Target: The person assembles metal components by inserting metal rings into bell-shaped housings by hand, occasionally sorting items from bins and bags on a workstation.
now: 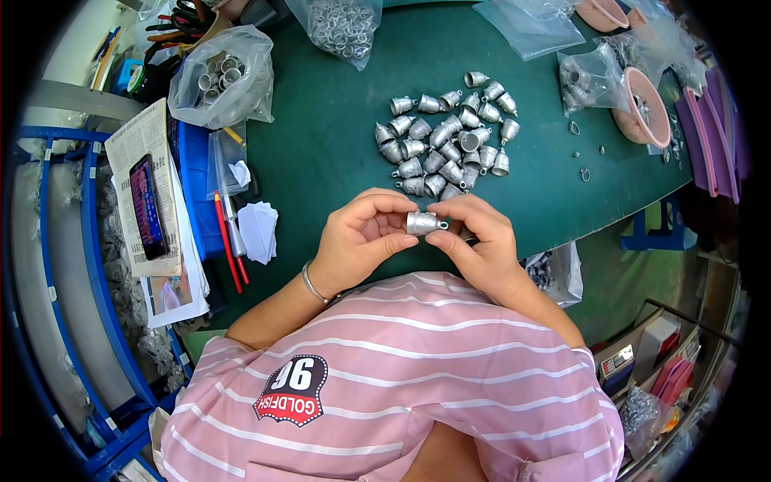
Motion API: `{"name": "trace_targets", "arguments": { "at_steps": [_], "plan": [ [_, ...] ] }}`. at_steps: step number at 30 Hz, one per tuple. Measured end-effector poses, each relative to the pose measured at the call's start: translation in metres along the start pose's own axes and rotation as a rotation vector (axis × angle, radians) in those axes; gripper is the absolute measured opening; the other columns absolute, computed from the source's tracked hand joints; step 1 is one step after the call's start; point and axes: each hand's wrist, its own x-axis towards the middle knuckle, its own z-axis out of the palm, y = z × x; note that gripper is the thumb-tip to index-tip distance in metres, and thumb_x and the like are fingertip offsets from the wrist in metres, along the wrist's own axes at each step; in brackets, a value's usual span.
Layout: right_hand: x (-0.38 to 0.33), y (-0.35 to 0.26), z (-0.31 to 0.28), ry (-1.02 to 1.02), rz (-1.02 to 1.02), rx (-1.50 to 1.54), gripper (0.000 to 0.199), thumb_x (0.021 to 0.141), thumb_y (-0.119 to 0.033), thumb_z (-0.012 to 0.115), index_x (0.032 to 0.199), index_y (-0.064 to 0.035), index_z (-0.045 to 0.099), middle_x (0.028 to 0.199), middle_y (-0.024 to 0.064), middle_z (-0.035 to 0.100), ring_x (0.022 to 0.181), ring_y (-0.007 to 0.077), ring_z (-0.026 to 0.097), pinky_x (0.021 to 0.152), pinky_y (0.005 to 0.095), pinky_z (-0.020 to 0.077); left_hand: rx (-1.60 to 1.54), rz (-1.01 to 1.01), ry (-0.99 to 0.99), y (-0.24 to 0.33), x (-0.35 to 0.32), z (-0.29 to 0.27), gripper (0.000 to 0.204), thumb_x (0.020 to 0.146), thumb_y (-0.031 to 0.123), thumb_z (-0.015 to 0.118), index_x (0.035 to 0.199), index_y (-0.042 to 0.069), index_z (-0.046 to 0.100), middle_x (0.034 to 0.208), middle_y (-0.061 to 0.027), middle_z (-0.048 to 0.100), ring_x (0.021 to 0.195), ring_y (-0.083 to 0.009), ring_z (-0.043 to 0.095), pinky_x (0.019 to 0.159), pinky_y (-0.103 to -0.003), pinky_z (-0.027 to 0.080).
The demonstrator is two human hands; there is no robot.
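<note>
A small silver metal bell (422,223) with a ring at its narrow end lies on its side between my two hands, near the table's front edge. My left hand (361,234) pinches its wide end between thumb and fingers. At the ringed end, the thumb and fingers of my right hand (484,245) close on it. Just beyond my fingertips, a loose pile of similar bells (446,132) spreads over the green table, lying at various angles. Another silver piece shows partly beneath my right hand, mostly hidden.
Left of my hands are red pens (227,241), white paper slips (259,231) and a phone (147,207) on newspaper. A bag of metal cups (221,76) stands at the far left, a bag of rings (341,28) at the back. Pink baskets (640,108) sit at the right.
</note>
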Motion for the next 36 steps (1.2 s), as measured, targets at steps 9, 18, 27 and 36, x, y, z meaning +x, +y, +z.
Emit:
{"name": "trace_targets", "arguments": {
  "at_steps": [9, 18, 27, 36],
  "plan": [
    [0.001, -0.007, 0.002, 0.027, -0.120, -0.043, 0.028, 0.070, 0.004, 0.069, 0.096, -0.0014, 0.062, 0.092, 0.0099, 0.060, 0.069, 0.0152, 0.057, 0.054, 0.0240, 0.0458, 0.038, -0.008, 0.039, 0.002, -0.002, 0.003, 0.034, 0.075, -0.010, 0.064, 0.108, -0.006, 0.054, 0.109, -0.0119, 0.050, 0.097, -0.0185, 0.057, 0.084, -0.028, 0.049],
    [-0.006, 0.019, -0.004, -0.046, -0.041, 0.227, 0.027, 0.071, 0.005, 0.068, 0.097, 0.0000, 0.062, 0.097, 0.0093, 0.061, 0.069, 0.0096, 0.055, 0.053, 0.0199, 0.0422, 0.478, 0.099, 0.018, 0.021, -0.005, -0.007, 0.033, 0.071, -0.012, 0.066, 0.101, -0.004, 0.057, 0.104, -0.0118, 0.051, 0.084, -0.0152, 0.057, 0.073, -0.025, 0.049],
    [-0.110, 0.060, -0.120, 0.636, 0.221, 1.025, 0.019, 0.088, -0.022, 0.049, 0.097, -0.0050, 0.052, 0.084, 0.0059, 0.047, 0.061, 0.0117, 0.042, 0.042, 0.0189, 0.0311, 0.961, -0.079, -0.192, 0.023, -0.014, -0.041, 0.027, 0.067, 0.000, 0.074, 0.091, 0.003, 0.062, 0.085, -0.0059, 0.054, 0.066, -0.0134, 0.053, 0.058, -0.024, 0.044],
    [-0.241, 0.172, -0.175, 1.191, 1.081, 0.068, 0.031, 0.090, -0.022, 0.053, 0.109, 0.0028, 0.052, 0.093, 0.0107, 0.054, 0.084, 0.0208, 0.055, 0.072, 0.0316, 0.0457, 0.684, -0.164, -0.060, 0.008, -0.005, -0.029, 0.024, 0.072, -0.010, 0.065, 0.094, -0.002, 0.060, 0.096, -0.0072, 0.054, 0.076, -0.0117, 0.059, 0.067, -0.022, 0.050]
  ]
}}
